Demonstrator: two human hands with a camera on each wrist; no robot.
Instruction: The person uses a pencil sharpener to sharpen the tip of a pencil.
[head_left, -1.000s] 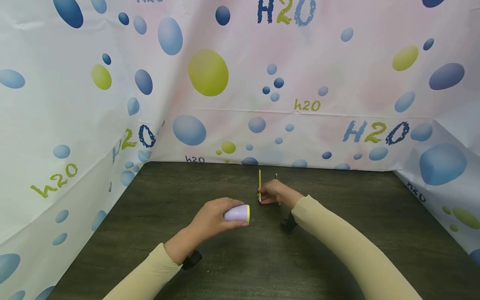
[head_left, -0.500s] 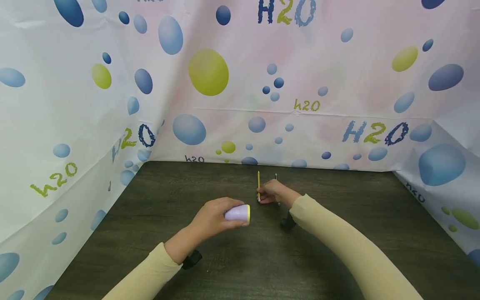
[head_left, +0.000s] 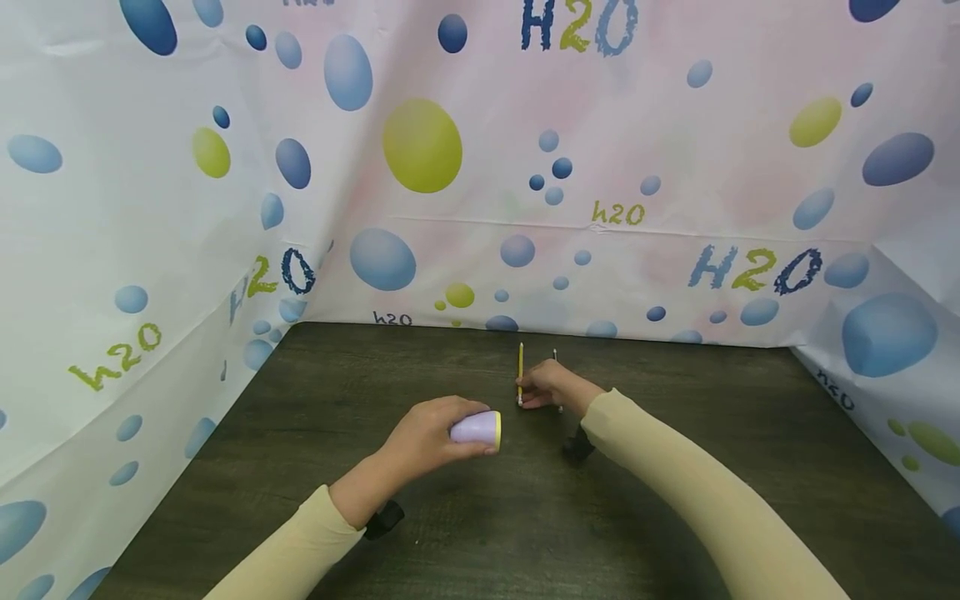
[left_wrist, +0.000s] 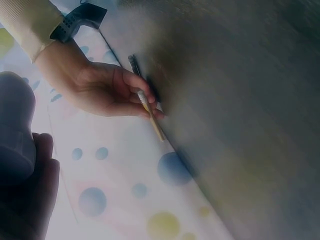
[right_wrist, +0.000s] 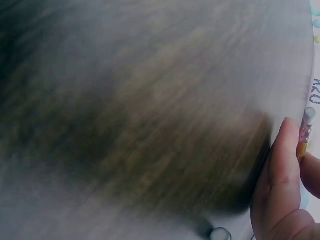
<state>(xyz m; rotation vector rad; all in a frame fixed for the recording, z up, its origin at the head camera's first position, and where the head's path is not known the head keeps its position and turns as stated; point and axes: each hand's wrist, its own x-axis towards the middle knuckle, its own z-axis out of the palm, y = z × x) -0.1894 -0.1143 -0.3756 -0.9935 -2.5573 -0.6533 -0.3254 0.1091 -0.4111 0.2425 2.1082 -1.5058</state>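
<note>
My left hand (head_left: pixel 427 433) grips a lilac cup-like thing (head_left: pixel 474 428) with a yellow rim, lying sideways above the table. In the left wrist view this thing (left_wrist: pixel 15 127) looks dark and blurred beside the fingers. To its right and farther back, my right hand (head_left: pixel 551 385) pinches a yellow pencil (head_left: pixel 521 358) between thumb and fingers. The pencil's white eraser (right_wrist: pixel 309 116) points toward me. Under the right hand runs a second, dark pencil-like stick (head_left: pixel 555 354), its middle hidden by the hand. Whether the hand touches this stick I cannot tell.
A dark wood-grain table (head_left: pixel 360 367) lies under both hands. White sheeting (head_left: pixel 480 150) with blue and green drops stands along its back and sides. A black band (head_left: pixel 385 520) sits on the left wrist, another (head_left: pixel 577 446) on the right.
</note>
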